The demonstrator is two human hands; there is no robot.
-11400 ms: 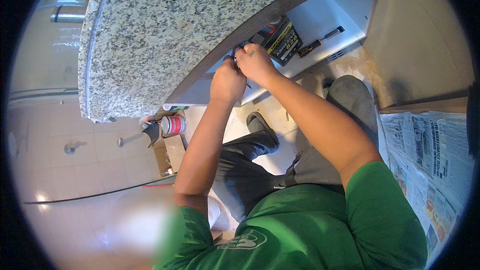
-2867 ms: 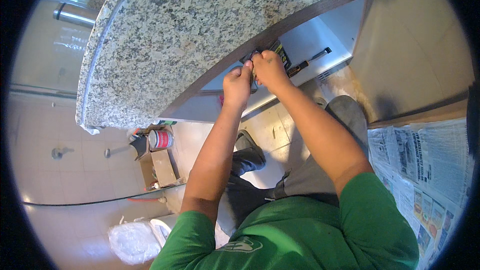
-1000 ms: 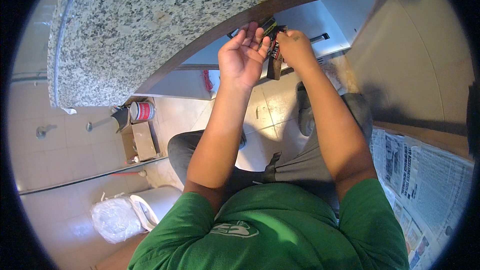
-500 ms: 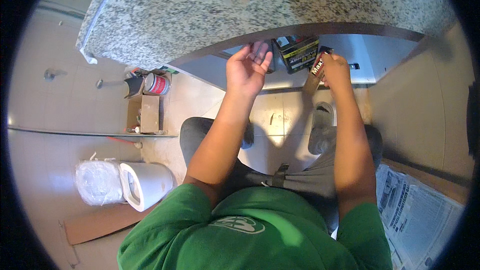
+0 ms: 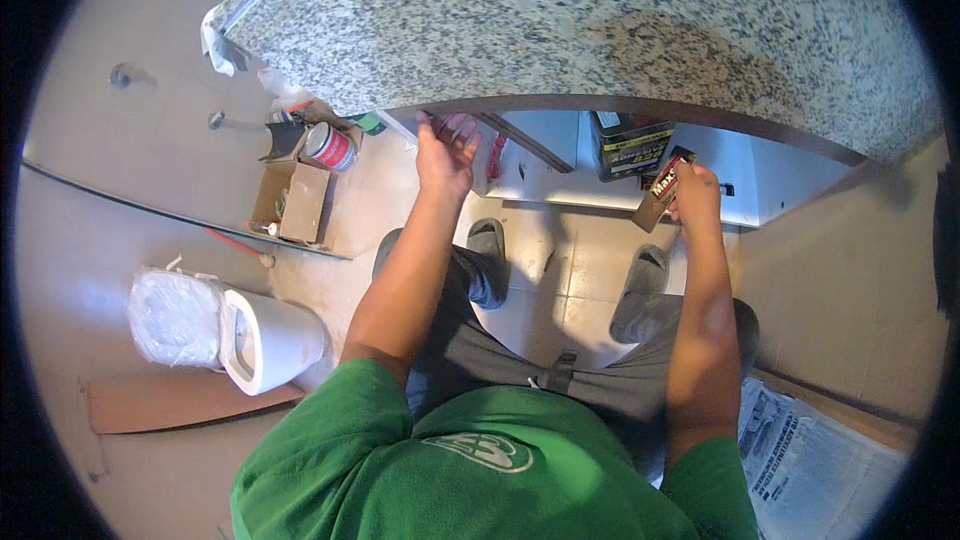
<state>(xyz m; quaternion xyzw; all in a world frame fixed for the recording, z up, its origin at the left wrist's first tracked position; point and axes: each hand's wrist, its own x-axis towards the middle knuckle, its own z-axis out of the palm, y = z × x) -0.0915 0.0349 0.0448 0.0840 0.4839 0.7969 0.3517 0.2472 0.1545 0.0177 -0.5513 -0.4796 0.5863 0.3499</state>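
Observation:
My right hand (image 5: 698,198) grips a small flat scraper-like thing (image 5: 658,196), dark red and brown with pale lettering; its exact kind does not show. It is in front of the white cabinet (image 5: 770,175) under the speckled stone countertop (image 5: 480,30). Inside stands a dark rectangular can (image 5: 626,148) with yellow markings, just left of that hand. My left hand (image 5: 446,158) is open, palm up with its fingers apart, by the counter's front edge. Right of its fingertips a brown-edged panel (image 5: 535,145) slants across the cabinet, near a red cord-like bundle (image 5: 496,156). Whether the fingertips touch anything cannot be told.
At left, an open cardboard box (image 5: 300,202) stands by a white and red can (image 5: 330,146). Behind it are a toilet (image 5: 275,340) and its plastic-wrapped tank (image 5: 175,315). A brown board (image 5: 180,403) lies nearby. Newspaper (image 5: 815,460) lies at lower right.
My left hand has moved left, away from the dark can. My right hand still holds the scraper-like thing. The view has shifted, showing more of the cabinet and the red bundle.

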